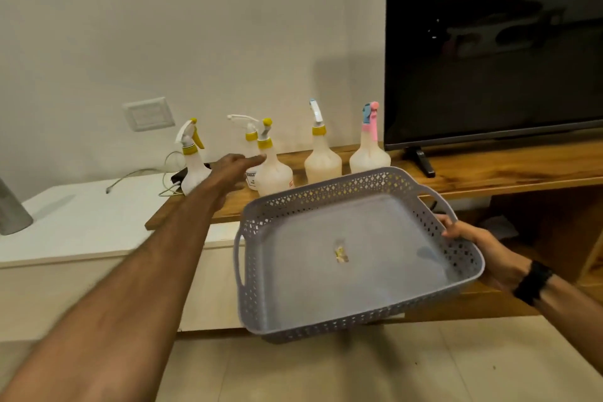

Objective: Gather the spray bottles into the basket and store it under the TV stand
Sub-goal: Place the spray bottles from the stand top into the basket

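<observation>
Several translucent white spray bottles stand in a row on the wooden TV stand (489,170): one at far left (192,166), a yellow-capped one (274,170), a small one behind it (250,140), one with a white-blue trigger (322,157) and a pink-topped one (369,150). My left hand (233,170) is stretched out, fingers apart, between the far-left bottle and the yellow-capped one, holding nothing. My right hand (470,235) grips the right handle of a grey perforated basket (326,202), held tilted in the air in front of the stand. The basket contains only a small scrap.
A black TV (489,42) stands on the stand's right part, its foot (424,161) near the pink-topped bottle. A white low cabinet (81,219) with cables (140,178) adjoins on the left. An open shelf space (538,222) lies under the stand. Tiled floor below.
</observation>
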